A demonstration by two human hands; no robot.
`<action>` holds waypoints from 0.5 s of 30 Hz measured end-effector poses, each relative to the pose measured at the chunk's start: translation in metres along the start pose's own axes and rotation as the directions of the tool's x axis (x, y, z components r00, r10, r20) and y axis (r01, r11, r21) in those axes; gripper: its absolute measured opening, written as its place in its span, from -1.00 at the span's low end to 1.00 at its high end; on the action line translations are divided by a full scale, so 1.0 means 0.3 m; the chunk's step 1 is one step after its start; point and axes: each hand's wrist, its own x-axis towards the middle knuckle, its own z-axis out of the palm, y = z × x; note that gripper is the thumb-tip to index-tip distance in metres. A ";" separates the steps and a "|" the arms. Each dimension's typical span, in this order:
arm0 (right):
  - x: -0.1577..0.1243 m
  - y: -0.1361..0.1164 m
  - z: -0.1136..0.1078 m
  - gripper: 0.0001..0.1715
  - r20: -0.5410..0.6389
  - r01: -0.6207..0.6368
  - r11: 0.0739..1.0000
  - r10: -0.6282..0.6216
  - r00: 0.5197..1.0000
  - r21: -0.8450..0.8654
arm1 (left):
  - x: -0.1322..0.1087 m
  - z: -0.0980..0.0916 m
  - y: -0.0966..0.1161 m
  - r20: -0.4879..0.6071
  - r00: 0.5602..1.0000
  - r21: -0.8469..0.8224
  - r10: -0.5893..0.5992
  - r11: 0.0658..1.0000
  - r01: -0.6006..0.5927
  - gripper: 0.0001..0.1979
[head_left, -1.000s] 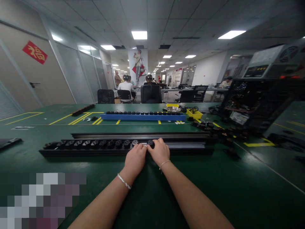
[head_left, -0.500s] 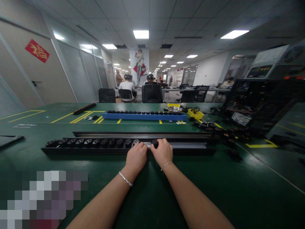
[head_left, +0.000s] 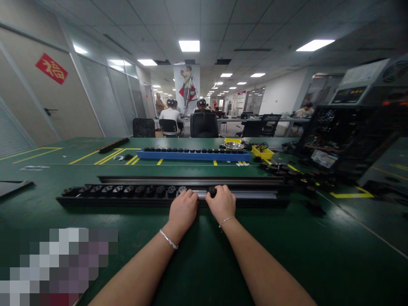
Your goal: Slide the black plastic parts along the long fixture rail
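Observation:
A long black rail (head_left: 242, 203) with a channel lies across the green table in front of me. Several dark knobbly round parts (head_left: 139, 192) stand in a row along its left half. My left hand (head_left: 184, 207) is closed over the rail's front wall, just beside the last part of that row. Between the thumb and fingers of my right hand (head_left: 223, 203) is a black round part (head_left: 212, 192), over the bare silvery stretch of the channel. The underside of this part is hidden, and I cannot tell whether it touches the channel.
Behind the rail lies another dark rail (head_left: 191, 180). Farther back stands a blue strip (head_left: 191, 156) with a row of black parts. Loose black parts (head_left: 306, 178) are heaped at the right, near an opened computer case (head_left: 344, 136), a yellow tray (head_left: 263, 153) and a metal bowl (head_left: 234, 145).
My right hand has moved slightly right along the rail with the black round part, widening the gap between my hands. My left hand has hardly moved.

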 end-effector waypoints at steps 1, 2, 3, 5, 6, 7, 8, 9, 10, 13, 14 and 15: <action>0.001 0.001 -0.002 -0.71 0.003 -0.005 1.000 0.005 1.000 0.001 | 0.000 0.000 0.000 0.000 1.000 0.007 0.001 1.000 -0.001 -0.91; 0.001 0.001 -0.004 -0.71 0.005 -0.012 1.000 0.012 1.000 0.000 | 0.000 0.001 -0.001 0.000 1.000 0.015 0.003 1.000 -0.003 -0.92; 0.002 0.002 -0.006 -0.71 0.005 -0.020 1.000 0.020 1.000 -0.001 | 0.000 0.002 -0.001 0.000 1.000 0.023 0.006 1.000 -0.006 -0.92; 0.002 0.004 -0.009 -0.71 0.001 -0.037 0.999 0.037 0.999 -0.006 | 0.001 0.001 -0.001 0.002 1.000 0.033 0.010 0.999 -0.010 -0.91; 0.003 0.004 -0.011 -0.71 -0.002 -0.043 0.999 0.043 0.999 -0.010 | 0.001 0.001 -0.001 0.006 1.000 0.036 0.009 0.999 -0.009 -0.91; 0.004 0.005 -0.012 -0.71 -0.004 -0.049 0.999 0.049 0.999 -0.014 | 0.001 0.000 -0.001 0.009 1.000 0.038 0.008 0.999 -0.008 -0.91; 0.005 0.005 -0.013 -0.71 -0.005 -0.053 0.998 0.053 0.999 -0.018 | 0.001 -0.001 -0.001 0.010 1.000 0.039 0.006 0.999 -0.006 -0.91; 0.006 0.006 -0.015 -0.71 -0.001 -0.059 0.998 0.059 0.998 -0.022 | 0.001 -0.002 -0.001 0.011 1.000 0.041 0.005 0.999 -0.006 -0.91; 0.008 0.007 -0.017 -0.71 0.007 -0.065 0.998 0.065 0.998 -0.025 | 0.002 -0.003 -0.001 0.011 1.000 0.043 0.007 0.999 -0.007 -0.91; 0.014 0.014 -0.023 -0.70 0.037 -0.066 0.997 0.067 0.997 -0.029 | 0.002 -0.002 -0.003 0.014 1.000 0.047 0.015 0.999 -0.015 -0.89; 0.015 0.019 -0.025 -0.70 0.046 -0.056 0.998 0.057 0.997 -0.030 | 0.001 -0.001 -0.004 0.015 1.000 0.047 0.016 0.999 -0.017 -0.90; 0.016 0.026 -0.026 -0.69 0.054 -0.041 0.999 0.042 0.998 -0.029 | 0.001 0.000 -0.004 0.015 1.000 0.048 0.017 0.999 -0.018 -0.91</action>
